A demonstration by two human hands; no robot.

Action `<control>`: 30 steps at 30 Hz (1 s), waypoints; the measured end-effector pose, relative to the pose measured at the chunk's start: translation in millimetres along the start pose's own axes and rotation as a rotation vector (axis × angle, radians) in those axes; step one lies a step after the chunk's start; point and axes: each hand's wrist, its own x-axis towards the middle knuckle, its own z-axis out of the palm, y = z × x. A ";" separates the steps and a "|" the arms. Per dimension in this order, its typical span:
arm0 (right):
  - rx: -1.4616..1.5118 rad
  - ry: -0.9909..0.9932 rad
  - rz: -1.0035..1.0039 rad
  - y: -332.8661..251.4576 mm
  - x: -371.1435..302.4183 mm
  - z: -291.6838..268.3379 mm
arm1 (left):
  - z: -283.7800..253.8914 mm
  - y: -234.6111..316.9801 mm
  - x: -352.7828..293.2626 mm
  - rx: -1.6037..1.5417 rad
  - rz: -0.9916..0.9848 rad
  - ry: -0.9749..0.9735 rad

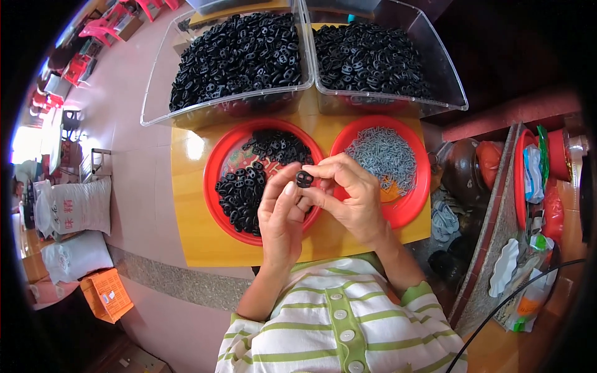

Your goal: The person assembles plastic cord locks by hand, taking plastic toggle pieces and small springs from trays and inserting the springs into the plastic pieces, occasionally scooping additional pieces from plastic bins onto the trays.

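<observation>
My right hand (353,198) pinches a small black oval plastic piece with two holes (305,179) between thumb and fingertips, over the inner side of the left red tray. My left hand (281,214) is right beside it, fingers bent and thumb drawn in against them; whatever lies between those fingertips is hidden. Under the hands, the round red tray (213,180) holds many similar black pieces (240,199) in two heaps. To its right, another red tray (423,180) carries a pile of thin grey metal pieces, perhaps springs (382,155).
Two clear plastic bins (227,99) full of black pieces stand at the far side of the yellow table (193,239). At left on the floor are a white sack (84,205) and an orange box (107,295). A cluttered ledge (491,248) with bags and a cable runs along the right.
</observation>
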 end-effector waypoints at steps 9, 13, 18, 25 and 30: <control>0.317 -0.189 0.197 -1.0 -3.5 -18.3 | -25.8 3.8 1.2 0.587 0.368 -0.265; 0.351 -0.270 0.236 3.7 -17.3 -17.6 | -29.9 -4.0 -4.8 0.653 0.491 -0.302; 0.512 -0.256 0.312 4.2 -41.6 -16.3 | -38.1 -16.9 -18.8 0.646 0.492 -0.327; 0.396 -0.262 0.308 -0.1 -48.4 -18.9 | -38.1 -13.2 -23.3 0.720 0.531 -0.392; 0.376 -0.220 0.338 1.6 -46.4 -16.3 | -36.1 -16.8 -18.2 0.720 0.502 -0.364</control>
